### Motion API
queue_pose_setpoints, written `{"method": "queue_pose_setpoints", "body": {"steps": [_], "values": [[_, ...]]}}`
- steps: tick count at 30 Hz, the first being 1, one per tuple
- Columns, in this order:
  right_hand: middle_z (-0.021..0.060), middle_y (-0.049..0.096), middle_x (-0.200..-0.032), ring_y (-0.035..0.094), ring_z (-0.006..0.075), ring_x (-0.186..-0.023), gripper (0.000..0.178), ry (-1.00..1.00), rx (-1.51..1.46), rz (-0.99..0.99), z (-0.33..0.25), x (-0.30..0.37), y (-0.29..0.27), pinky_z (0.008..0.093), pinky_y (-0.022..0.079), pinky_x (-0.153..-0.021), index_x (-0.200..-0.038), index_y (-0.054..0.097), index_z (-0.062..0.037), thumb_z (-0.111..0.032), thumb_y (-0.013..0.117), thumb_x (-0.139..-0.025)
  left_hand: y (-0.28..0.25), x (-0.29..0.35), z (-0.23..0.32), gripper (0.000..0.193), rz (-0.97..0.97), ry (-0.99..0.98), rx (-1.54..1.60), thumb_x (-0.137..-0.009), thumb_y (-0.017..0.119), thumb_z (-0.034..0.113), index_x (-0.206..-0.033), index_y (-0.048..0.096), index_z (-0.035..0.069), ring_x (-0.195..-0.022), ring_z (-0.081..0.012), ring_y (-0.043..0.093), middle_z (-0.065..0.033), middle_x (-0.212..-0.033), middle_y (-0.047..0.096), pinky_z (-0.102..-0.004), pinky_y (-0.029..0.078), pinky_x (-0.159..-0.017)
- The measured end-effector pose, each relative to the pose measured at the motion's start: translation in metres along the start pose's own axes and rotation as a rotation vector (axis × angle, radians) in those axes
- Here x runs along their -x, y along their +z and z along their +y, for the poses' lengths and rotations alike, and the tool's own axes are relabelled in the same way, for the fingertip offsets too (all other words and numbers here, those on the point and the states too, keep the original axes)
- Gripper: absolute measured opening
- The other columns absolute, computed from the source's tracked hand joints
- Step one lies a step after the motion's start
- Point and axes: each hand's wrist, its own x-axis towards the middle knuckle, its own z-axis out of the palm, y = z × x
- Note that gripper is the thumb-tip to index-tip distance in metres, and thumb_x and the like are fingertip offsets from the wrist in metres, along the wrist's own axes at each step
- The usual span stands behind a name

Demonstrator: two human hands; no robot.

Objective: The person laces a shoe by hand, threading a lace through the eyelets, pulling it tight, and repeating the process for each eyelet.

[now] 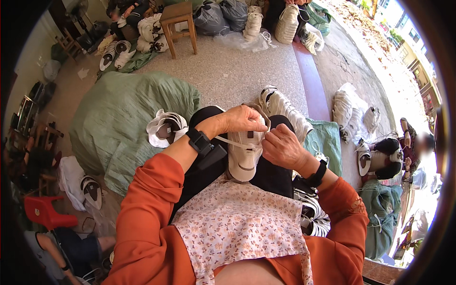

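A beige shoe [242, 164] rests between my knees, its toe toward me. Across its upper runs a pale shoelace [232, 142]. My left hand [241, 119] reaches over the shoe from the left, thumb and fingers pinched together near the tongue, on what looks like the lace. Close beside it on the right, my right hand [285, 147] is closed, with the lace running to its fingertips. The fingers hide part of the lacing. Beyond my right hand stands a long stack of white shoe uppers [285, 111].
A large green sack [128, 123] lies at my left, with a white shoe [166, 128] on it. Bundled shoes [311, 209] sit by my right thigh. A wooden stool [178, 23] stands ahead, a red plastic chair [47, 211] at lower left. Other people sit around the edges.
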Motion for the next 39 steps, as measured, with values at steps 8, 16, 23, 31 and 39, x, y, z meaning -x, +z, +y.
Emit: {"method": "queue_pose_setpoints", "body": {"steps": [8, 16, 23, 31, 39], "values": [[0.0135, 0.056, -0.097, 0.055, 0.028, -0.1, 0.023, 0.075, 0.069, 0.138, -0.003, -0.002, 0.009, 0.0439, 0.041, -0.097, -0.083, 0.062, -0.0016, -0.016, 0.066, -0.065, -0.003, 0.0, -0.001, 0.027, -0.076, -0.06, 0.246, -0.09, 0.068, 0.033, -0.094, 0.071, 0.006, -0.078, -0.0087, 0.056, 0.0019, -0.084, 0.065, -0.027, 0.048, -0.072], [0.0136, 0.055, -0.097, 0.054, 0.0289, -0.102, 0.022, 0.151, -0.066, 0.041, -0.004, -0.005, 0.0, 0.0452, 0.04, -0.099, -0.076, 0.06, 0.0, -0.018, 0.066, -0.066, -0.006, 0.0, 0.0, 0.021, 0.031, -0.102, 0.646, -0.089, 0.066, 0.022, -0.072, 0.06, 0.011, -0.066, -0.0073, 0.043, 0.0064, -0.068, 0.048, -0.0246, 0.038, -0.065], [0.0109, 0.055, -0.096, 0.055, 0.0286, -0.101, 0.019, 0.131, -0.182, 0.067, -0.003, -0.009, -0.001, 0.0433, 0.041, -0.096, -0.079, 0.059, -0.0029, -0.017, 0.066, -0.067, -0.004, 0.001, -0.021, 0.022, 0.119, 0.067, 0.931, -0.089, 0.067, 0.019, -0.07, 0.056, 0.013, -0.067, -0.0101, 0.04, 0.0052, -0.068, 0.044, -0.0256, 0.036, -0.068], [0.0086, 0.059, -0.084, 0.056, 0.0266, -0.086, 0.015, 0.518, -0.31, 0.227, -0.004, -0.017, 0.006, 0.0383, 0.042, -0.079, -0.096, 0.059, -0.0047, -0.013, 0.063, -0.084, 0.029, 0.096, 0.009, 0.041, 0.525, -0.28, 0.396, -0.096, 0.061, 0.041, -0.073, 0.062, 0.006, -0.053, -0.008, 0.052, 0.0005, -0.064, 0.059, -0.022, 0.043, -0.048], [0.0075, 0.06, -0.085, 0.058, 0.0278, -0.077, 0.008, 0.594, -0.43, 0.102, -0.006, -0.023, -0.005, 0.0388, 0.043, -0.073, -0.092, 0.062, -0.0092, -0.012, 0.064, -0.084, 0.066, 0.116, -0.019, 0.032, 0.107, -0.401, 1.239, -0.1, 0.056, 0.032, -0.122, 0.051, 0.01, -0.071, -0.0125, 0.06, -0.0035, -0.088, 0.063, -0.0276, 0.049, -0.058]]}}
